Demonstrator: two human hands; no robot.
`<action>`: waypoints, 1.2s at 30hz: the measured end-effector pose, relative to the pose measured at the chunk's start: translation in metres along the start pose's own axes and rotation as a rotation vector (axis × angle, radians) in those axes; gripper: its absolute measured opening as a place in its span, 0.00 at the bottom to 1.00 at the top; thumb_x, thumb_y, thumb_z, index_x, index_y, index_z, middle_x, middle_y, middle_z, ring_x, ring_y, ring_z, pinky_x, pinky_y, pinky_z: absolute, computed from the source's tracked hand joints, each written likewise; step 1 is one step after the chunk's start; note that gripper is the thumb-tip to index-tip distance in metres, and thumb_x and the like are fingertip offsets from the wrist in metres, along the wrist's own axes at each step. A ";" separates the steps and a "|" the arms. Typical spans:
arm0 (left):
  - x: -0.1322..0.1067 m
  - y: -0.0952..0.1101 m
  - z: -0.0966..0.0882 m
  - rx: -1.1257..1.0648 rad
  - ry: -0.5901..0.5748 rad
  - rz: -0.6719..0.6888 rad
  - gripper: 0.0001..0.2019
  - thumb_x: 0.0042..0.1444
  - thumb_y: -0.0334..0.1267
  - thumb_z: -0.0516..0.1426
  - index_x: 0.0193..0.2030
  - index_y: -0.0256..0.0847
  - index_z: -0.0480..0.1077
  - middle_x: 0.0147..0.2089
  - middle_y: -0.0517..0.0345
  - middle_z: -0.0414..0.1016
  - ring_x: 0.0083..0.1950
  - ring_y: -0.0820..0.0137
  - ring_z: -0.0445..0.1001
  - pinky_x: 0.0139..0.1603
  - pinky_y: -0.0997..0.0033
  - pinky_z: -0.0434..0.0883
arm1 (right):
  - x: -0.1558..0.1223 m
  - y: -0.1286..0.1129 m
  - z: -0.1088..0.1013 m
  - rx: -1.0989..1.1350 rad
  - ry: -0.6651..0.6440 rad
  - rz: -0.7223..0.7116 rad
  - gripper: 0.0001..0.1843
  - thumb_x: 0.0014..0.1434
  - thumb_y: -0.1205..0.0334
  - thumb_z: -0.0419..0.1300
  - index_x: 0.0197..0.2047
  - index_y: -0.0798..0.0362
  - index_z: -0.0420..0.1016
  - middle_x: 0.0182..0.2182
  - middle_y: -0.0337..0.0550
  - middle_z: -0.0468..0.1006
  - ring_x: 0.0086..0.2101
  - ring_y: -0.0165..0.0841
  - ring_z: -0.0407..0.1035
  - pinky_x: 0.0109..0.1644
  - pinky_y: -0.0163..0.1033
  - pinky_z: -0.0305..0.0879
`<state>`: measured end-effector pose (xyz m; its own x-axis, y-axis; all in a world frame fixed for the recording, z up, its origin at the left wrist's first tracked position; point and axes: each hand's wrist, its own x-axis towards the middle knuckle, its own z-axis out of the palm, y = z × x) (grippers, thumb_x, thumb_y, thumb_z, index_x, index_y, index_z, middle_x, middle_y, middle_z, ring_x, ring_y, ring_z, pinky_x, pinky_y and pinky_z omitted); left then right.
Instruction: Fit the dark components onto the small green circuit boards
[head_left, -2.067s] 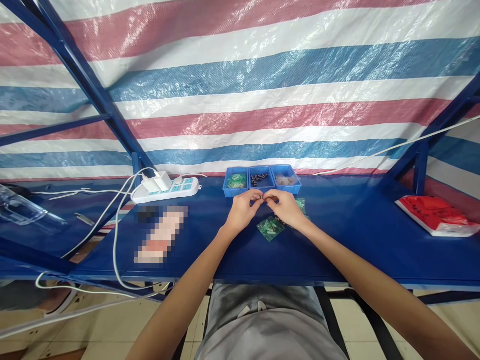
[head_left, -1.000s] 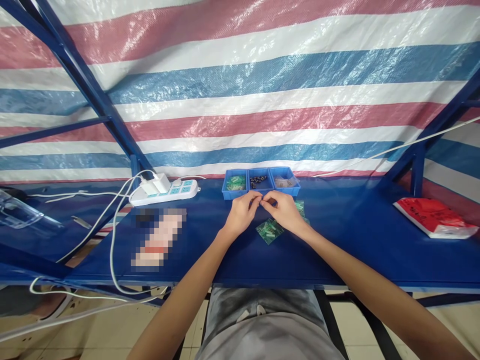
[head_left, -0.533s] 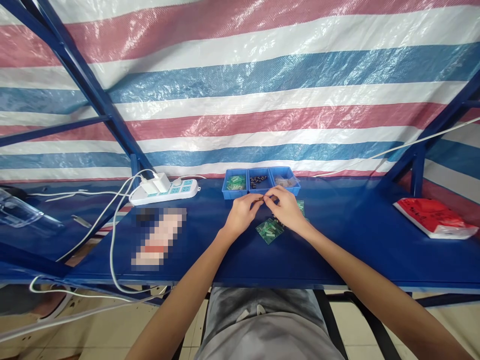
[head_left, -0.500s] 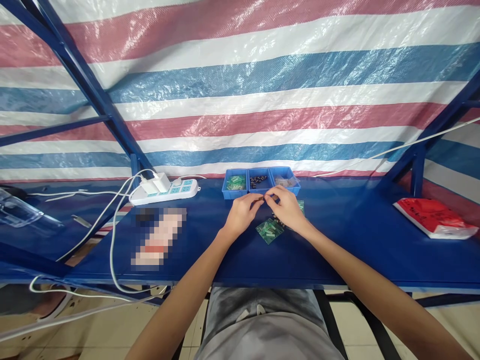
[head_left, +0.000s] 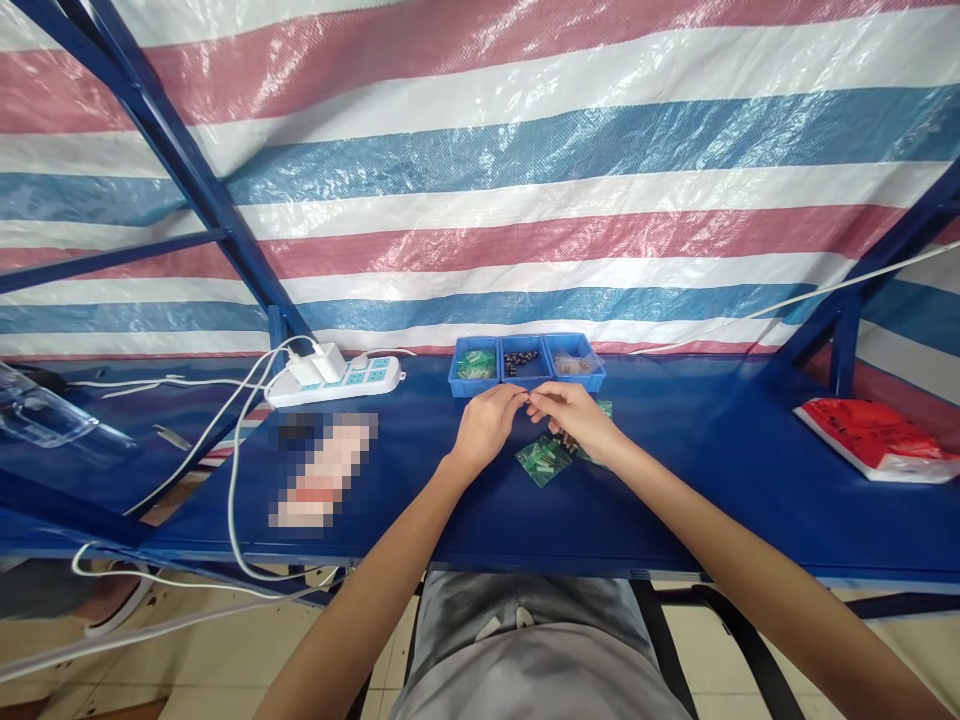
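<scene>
Green packet [head_left: 544,461] is lying on the body side of the fingertips, nearer the right hand [head_left: 576,415] than the left hand [head_left: 482,420]; both are pressing together tip to tip, whether on anything I can't tell.

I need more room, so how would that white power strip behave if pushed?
The white power strip looks stiff, given its hard-looking casing. Its long, flat body would probably slide, not roll. White adapters plugged into its left half likely make that end heavier.
</scene>
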<state>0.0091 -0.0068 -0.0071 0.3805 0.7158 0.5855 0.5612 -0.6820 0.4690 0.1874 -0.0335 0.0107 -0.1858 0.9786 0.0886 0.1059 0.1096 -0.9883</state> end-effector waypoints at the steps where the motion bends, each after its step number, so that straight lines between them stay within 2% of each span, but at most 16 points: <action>1: 0.000 0.000 0.000 0.007 -0.006 0.013 0.13 0.71 0.39 0.50 0.48 0.42 0.75 0.45 0.54 0.81 0.46 0.66 0.79 0.49 0.68 0.74 | 0.000 0.001 -0.001 -0.004 -0.006 -0.001 0.16 0.60 0.49 0.61 0.38 0.55 0.77 0.34 0.48 0.80 0.36 0.37 0.76 0.25 0.32 0.61; 3: -0.001 0.001 -0.001 0.041 -0.017 0.042 0.14 0.71 0.40 0.49 0.52 0.42 0.75 0.47 0.53 0.80 0.48 0.65 0.79 0.50 0.66 0.74 | 0.000 0.004 -0.004 -0.058 -0.010 -0.039 0.16 0.61 0.49 0.60 0.39 0.54 0.77 0.34 0.48 0.80 0.36 0.38 0.76 0.27 0.34 0.63; 6: -0.003 0.003 -0.003 0.110 -0.017 0.044 0.16 0.71 0.41 0.49 0.59 0.42 0.71 0.51 0.52 0.79 0.50 0.64 0.78 0.51 0.66 0.74 | 0.004 0.006 -0.011 -0.288 0.064 -0.197 0.12 0.63 0.54 0.58 0.38 0.53 0.77 0.32 0.45 0.81 0.34 0.37 0.76 0.34 0.39 0.69; 9: -0.002 0.006 -0.005 0.161 -0.026 0.004 0.15 0.71 0.42 0.49 0.57 0.44 0.72 0.49 0.53 0.78 0.47 0.66 0.78 0.46 0.69 0.74 | 0.020 0.003 -0.018 -0.597 0.182 -0.334 0.10 0.65 0.59 0.55 0.37 0.52 0.76 0.32 0.44 0.81 0.33 0.38 0.75 0.40 0.42 0.69; 12: -0.002 0.005 -0.007 0.213 -0.062 -0.033 0.14 0.70 0.43 0.50 0.52 0.44 0.74 0.48 0.53 0.77 0.42 0.67 0.77 0.40 0.71 0.72 | 0.045 -0.006 -0.023 -0.846 0.250 -0.381 0.11 0.67 0.62 0.52 0.44 0.53 0.76 0.38 0.49 0.81 0.37 0.41 0.75 0.43 0.43 0.67; 15: -0.002 0.003 -0.006 0.259 -0.124 -0.060 0.13 0.69 0.42 0.50 0.51 0.45 0.74 0.48 0.53 0.76 0.38 0.68 0.76 0.36 0.71 0.71 | 0.060 -0.014 -0.025 -1.039 0.321 -0.370 0.17 0.68 0.62 0.52 0.57 0.57 0.71 0.47 0.59 0.78 0.45 0.49 0.72 0.40 0.44 0.66; 17: -0.002 0.002 -0.007 0.279 -0.167 -0.066 0.12 0.68 0.41 0.51 0.50 0.45 0.74 0.48 0.53 0.75 0.37 0.68 0.76 0.34 0.70 0.70 | 0.055 -0.014 -0.027 -1.065 0.308 -0.394 0.18 0.69 0.62 0.51 0.59 0.57 0.69 0.49 0.60 0.77 0.46 0.49 0.72 0.40 0.44 0.66; 19: -0.002 0.001 -0.007 0.287 -0.202 -0.061 0.12 0.68 0.41 0.51 0.50 0.46 0.74 0.47 0.53 0.75 0.38 0.67 0.76 0.34 0.70 0.69 | 0.041 -0.009 -0.031 -1.021 0.269 -0.420 0.16 0.70 0.62 0.50 0.57 0.54 0.71 0.47 0.56 0.78 0.44 0.46 0.73 0.42 0.43 0.66; 22: -0.002 0.001 -0.007 0.284 -0.243 -0.025 0.12 0.68 0.40 0.50 0.49 0.46 0.74 0.47 0.54 0.75 0.40 0.66 0.76 0.35 0.71 0.69 | 0.018 0.002 -0.038 -0.949 0.134 -0.382 0.13 0.69 0.62 0.52 0.53 0.50 0.73 0.39 0.47 0.81 0.36 0.40 0.74 0.41 0.41 0.66; 24: -0.002 0.001 -0.006 0.281 -0.263 -0.004 0.12 0.68 0.39 0.50 0.49 0.46 0.74 0.46 0.54 0.75 0.40 0.66 0.76 0.35 0.71 0.69 | 0.009 0.009 -0.040 -0.956 0.068 -0.347 0.12 0.67 0.64 0.53 0.51 0.49 0.75 0.37 0.45 0.81 0.34 0.39 0.74 0.39 0.40 0.65; 28: -0.002 0.001 -0.007 0.272 -0.281 0.000 0.12 0.68 0.39 0.50 0.49 0.46 0.74 0.44 0.54 0.75 0.38 0.66 0.76 0.34 0.71 0.68 | 0.007 0.018 -0.036 -1.056 0.058 -0.326 0.10 0.65 0.68 0.56 0.44 0.48 0.77 0.41 0.47 0.80 0.39 0.40 0.73 0.35 0.38 0.61; 32: -0.001 0.000 -0.008 0.252 -0.278 -0.003 0.12 0.67 0.39 0.51 0.48 0.46 0.74 0.43 0.54 0.75 0.36 0.67 0.75 0.32 0.71 0.68 | 0.010 0.026 -0.030 -1.117 0.030 -0.282 0.09 0.63 0.70 0.58 0.39 0.49 0.78 0.36 0.47 0.78 0.37 0.39 0.72 0.32 0.36 0.59; 36: -0.001 0.000 -0.009 0.253 -0.279 0.005 0.12 0.67 0.38 0.50 0.48 0.46 0.74 0.43 0.54 0.75 0.35 0.67 0.74 0.31 0.71 0.66 | 0.011 0.032 -0.027 -1.151 0.015 -0.264 0.10 0.63 0.72 0.57 0.38 0.50 0.77 0.37 0.48 0.77 0.35 0.38 0.72 0.30 0.36 0.56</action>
<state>0.0024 -0.0088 -0.0017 0.5497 0.7495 0.3688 0.7091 -0.6521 0.2682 0.2152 -0.0145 -0.0163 -0.3236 0.9030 0.2827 0.8853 0.3944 -0.2463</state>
